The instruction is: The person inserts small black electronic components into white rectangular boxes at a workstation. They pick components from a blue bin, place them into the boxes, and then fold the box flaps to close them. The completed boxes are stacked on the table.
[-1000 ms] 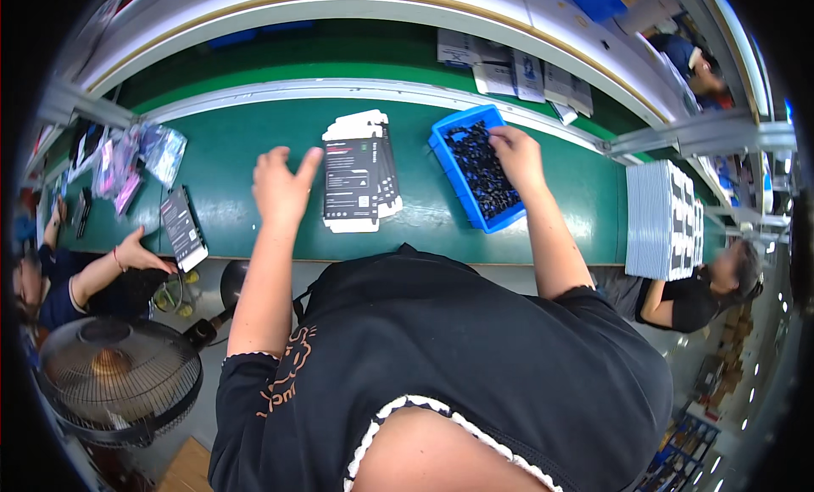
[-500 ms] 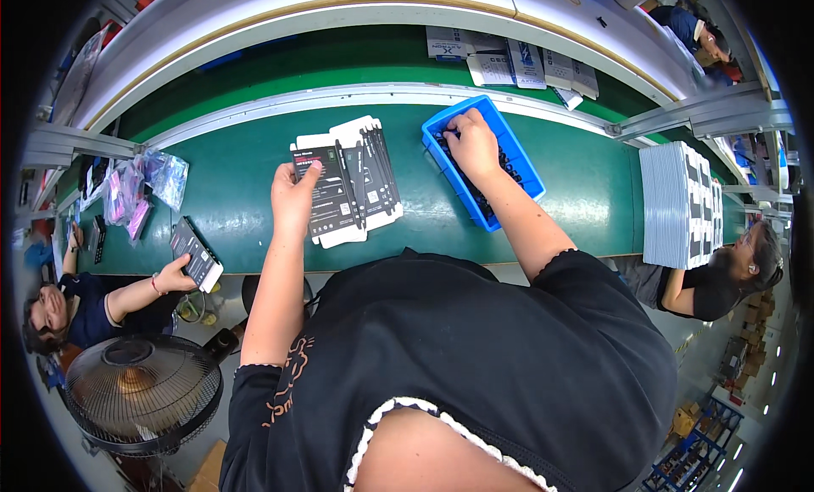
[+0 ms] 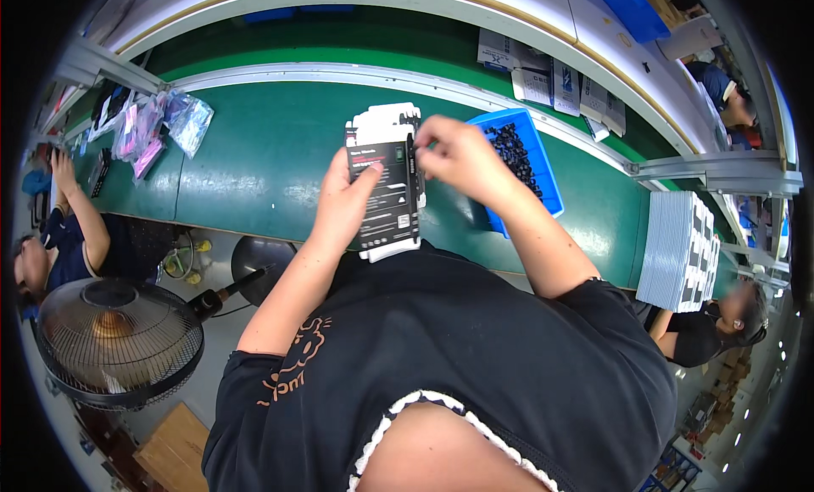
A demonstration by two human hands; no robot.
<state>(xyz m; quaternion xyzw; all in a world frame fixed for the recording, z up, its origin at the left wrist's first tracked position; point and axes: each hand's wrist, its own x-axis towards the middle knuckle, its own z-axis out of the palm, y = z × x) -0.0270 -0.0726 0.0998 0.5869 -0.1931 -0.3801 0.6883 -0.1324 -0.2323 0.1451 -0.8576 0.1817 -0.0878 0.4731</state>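
Observation:
My left hand (image 3: 346, 197) is closed on a flat black-and-white carton (image 3: 386, 199), its thumb lying across the printed front. The carton stands at the table's near edge, in front of my body, with white flaps at top and bottom. More flat cartons (image 3: 383, 114) lie behind it, mostly covered. At the carton's upper right edge is my right hand (image 3: 458, 159), thumb and fingers pinched together; what they hold, if anything, is too small to make out. Just behind that hand, a blue bin (image 3: 553, 191) contains many small black parts (image 3: 512, 155).
A tall stack of white and black cartons (image 3: 670, 246) stands on the right. Clear plastic bags (image 3: 140, 131) lie at the left of the green table (image 3: 254, 153). A fan (image 3: 119, 343) stands at lower left. People sit on both sides. A shelf (image 3: 339, 8) spans the back.
My right hand has come out of the blue bin and moved left to the carton. The carton in my left hand now covers most of the others. The neighbour's carton at left is out of sight.

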